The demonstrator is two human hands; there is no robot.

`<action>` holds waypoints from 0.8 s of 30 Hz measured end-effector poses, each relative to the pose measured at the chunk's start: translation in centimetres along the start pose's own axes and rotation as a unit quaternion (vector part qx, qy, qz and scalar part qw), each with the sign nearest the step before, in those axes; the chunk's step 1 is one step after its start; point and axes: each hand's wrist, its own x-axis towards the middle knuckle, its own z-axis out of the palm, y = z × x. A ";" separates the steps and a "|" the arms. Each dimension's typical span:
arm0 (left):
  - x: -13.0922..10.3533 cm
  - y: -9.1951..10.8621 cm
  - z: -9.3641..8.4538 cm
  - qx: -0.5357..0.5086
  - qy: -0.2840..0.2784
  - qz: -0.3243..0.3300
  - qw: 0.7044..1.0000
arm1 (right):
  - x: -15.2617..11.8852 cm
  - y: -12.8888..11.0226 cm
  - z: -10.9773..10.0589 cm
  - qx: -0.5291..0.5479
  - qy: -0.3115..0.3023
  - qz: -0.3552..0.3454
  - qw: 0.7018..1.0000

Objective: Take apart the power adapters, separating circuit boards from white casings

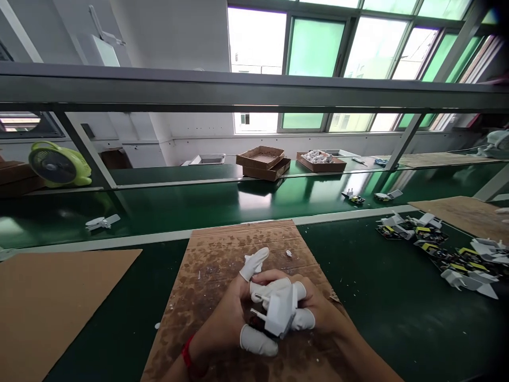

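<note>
A white plug housing [280,313] with two prongs pointing left is held between both hands above the worn cardboard sheet [214,249]. My left hand [234,310], with a red band at the wrist, is closed on it from the left. From the right, my right hand [314,305] grips its far and right sides. White finger cots cover several fingertips of both hands. Just beyond the left fingers lies a small white piece [254,262], partly hidden by a fingertip. The inside of the housing is turned away and cannot be seen.
Several white housings with black and yellow parts [457,260] lie at right. A white piece [102,222] sits on the green belt [178,199]. Behind are stacked cardboard trays [262,162], a tray of white parts [321,162] and a green fan [59,164]. A metal rail [254,90] crosses above.
</note>
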 end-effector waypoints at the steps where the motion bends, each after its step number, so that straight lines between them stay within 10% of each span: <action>1: 0.0 -0.1 0.0 0.009 0.008 -0.005 1.000 | 0.0 0.0 0.0 0.016 -0.002 -0.001 1.000; 12: -0.9 0.9 0.4 0.142 0.001 -0.014 0.990 | -0.1 0.3 -0.3 0.081 -0.078 0.002 0.994; 24: -0.8 0.7 -0.1 0.118 0.027 0.002 0.993 | -0.1 0.3 0.9 0.160 -0.008 0.074 0.984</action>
